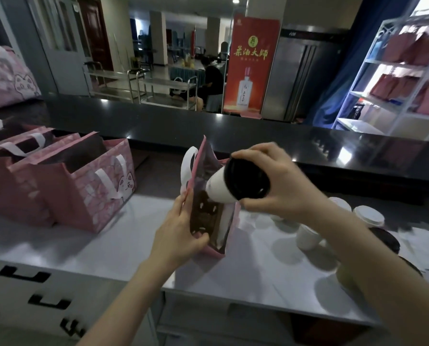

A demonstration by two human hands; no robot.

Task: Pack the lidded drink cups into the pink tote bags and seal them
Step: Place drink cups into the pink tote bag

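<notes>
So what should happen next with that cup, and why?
Probably lower the white paper cup with the black lid bottom-first into the open pink tote bag: the right hand holds it tilted at the mouth, which the left hand holds open.

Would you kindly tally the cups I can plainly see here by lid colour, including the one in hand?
Black-lidded cups: 2, one in the right hand at the mouth of the pink tote bag, one behind the right forearm.
White-lidded cups: 2, beyond that forearm.
Total: 4. Other cups near the forearm are too blurred or hidden to sort.
</notes>
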